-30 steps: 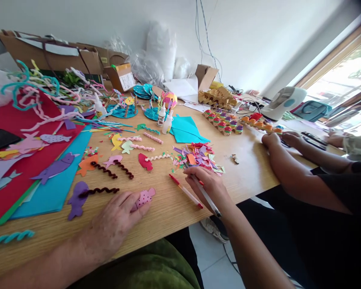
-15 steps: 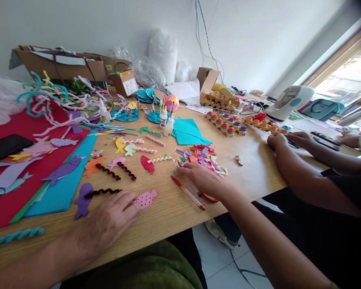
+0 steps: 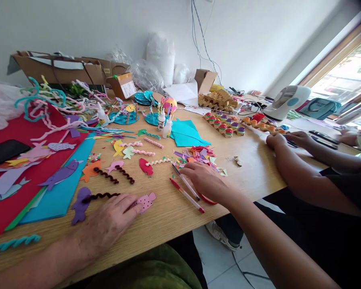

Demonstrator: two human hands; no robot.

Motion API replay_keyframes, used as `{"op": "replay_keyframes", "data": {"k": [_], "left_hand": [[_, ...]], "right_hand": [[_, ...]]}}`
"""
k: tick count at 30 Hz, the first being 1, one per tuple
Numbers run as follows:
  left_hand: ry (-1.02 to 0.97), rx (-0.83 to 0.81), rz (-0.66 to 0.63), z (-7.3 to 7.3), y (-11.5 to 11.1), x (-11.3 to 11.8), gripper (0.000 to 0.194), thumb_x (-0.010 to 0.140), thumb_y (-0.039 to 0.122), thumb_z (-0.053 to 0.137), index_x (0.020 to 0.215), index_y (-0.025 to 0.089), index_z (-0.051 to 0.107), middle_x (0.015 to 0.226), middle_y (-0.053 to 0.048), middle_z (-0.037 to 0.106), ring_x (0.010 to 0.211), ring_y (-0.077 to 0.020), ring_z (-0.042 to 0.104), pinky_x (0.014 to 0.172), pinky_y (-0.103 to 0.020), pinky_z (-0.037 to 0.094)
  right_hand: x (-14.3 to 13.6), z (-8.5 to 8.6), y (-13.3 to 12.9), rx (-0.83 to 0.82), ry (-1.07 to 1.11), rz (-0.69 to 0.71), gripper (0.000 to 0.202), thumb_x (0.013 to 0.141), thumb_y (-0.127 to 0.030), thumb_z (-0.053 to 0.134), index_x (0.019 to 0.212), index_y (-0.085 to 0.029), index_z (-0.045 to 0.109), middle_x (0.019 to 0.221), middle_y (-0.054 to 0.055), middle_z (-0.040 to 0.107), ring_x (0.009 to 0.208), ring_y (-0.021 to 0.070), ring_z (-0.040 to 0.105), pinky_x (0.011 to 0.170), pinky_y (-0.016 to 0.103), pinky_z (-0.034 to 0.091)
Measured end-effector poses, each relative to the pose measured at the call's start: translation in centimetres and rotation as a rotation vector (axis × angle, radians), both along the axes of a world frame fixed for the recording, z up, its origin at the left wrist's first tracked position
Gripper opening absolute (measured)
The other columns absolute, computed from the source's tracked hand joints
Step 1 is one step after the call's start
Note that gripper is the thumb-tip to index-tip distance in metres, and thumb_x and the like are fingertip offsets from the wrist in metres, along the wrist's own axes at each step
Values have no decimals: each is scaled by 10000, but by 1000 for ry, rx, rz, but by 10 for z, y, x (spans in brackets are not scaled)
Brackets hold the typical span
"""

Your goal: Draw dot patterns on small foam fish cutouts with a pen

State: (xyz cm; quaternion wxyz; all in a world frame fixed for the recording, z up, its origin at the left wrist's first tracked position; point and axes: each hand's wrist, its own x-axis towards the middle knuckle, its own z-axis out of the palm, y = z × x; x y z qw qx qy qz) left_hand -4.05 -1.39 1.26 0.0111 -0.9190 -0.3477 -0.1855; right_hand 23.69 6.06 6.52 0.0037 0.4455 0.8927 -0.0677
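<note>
My left hand point(image 3: 117, 214) rests low on the table, fingers laid out, its fingertips on the tail end of a pink dotted paper fish point(image 3: 146, 202). A dark brown twisted pipe cleaner point(image 3: 102, 196) runs from a purple paper fish point(image 3: 80, 205) to the knuckles of this hand. My right hand point(image 3: 207, 180) is palm down with its fingers stretched over the near edge of a heap of paper scraps point(image 3: 198, 155). Beside it lie a black pen point(image 3: 186, 183) and a red pen point(image 3: 187, 196). A red ring-shaped handle point(image 3: 209, 200) shows partly under the wrist.
More paper fish with pipe cleaners, such as a red one point(image 3: 146, 166), lie mid-table. Glue bottles point(image 3: 167, 129) stand behind them. Coloured sheets point(image 3: 57, 188) and a phone point(image 3: 6, 152) are left. A co-worker's hands point(image 3: 278, 142) work at right near painted egg cartons point(image 3: 225, 123).
My right hand has shifted slightly right, so the black pen now shows along most of its length. My left hand stays by the dotted fish. The view has tilted a little.
</note>
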Motion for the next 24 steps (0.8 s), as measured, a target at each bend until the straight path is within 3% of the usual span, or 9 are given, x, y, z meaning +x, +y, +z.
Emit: {"op": "replay_keyframes", "data": {"k": [3,7,12,17,21,24], "left_hand": [[-21,-6,-7,2,-2,-1,476,948,102,265,1390,247,367,1026,-34,627,943,-163,584,842,-284,497],[-24,-9,21,-4,-4,-2,491,916,63,284,1331,256,461,1096,-50,615,1014,-182,561,888,-309,483],[-23,-42,20,-9,-7,-7,548,883,33,300,1372,254,408,1128,-56,606,1029,-187,555,895,-318,483],[-28,-36,19,-3,-9,-12,577,855,1,299,1354,256,434,1101,-50,618,1032,-183,553,915,-307,468],[-25,0,44,-1,-4,-16,456,856,22,314,1183,194,582,1072,-75,622,1003,-193,566,881,-303,485],[-53,20,48,1,2,-19,404,846,23,314,1067,167,620,1041,-82,625,987,-198,572,867,-309,491]], "right_hand": [[-8,3,-23,29,-65,-67,200,922,-182,435,839,-169,616,814,52,637,741,167,577,624,253,355],[-20,-8,-43,70,-120,-96,102,854,-179,512,930,-179,580,850,64,647,753,193,603,553,259,320],[-27,-17,-42,73,-184,-79,212,820,-34,438,908,-189,554,820,49,636,737,187,607,527,263,306],[-27,-18,-41,110,-135,-156,95,852,-136,489,904,-186,551,922,69,618,834,201,592,581,262,347],[-28,-24,-40,88,-149,-158,177,843,-41,436,874,-173,550,881,67,606,826,193,585,599,259,356],[-28,-24,-40,97,-127,-233,155,869,-71,440,893,-175,552,924,69,595,795,180,584,594,254,357]]}}
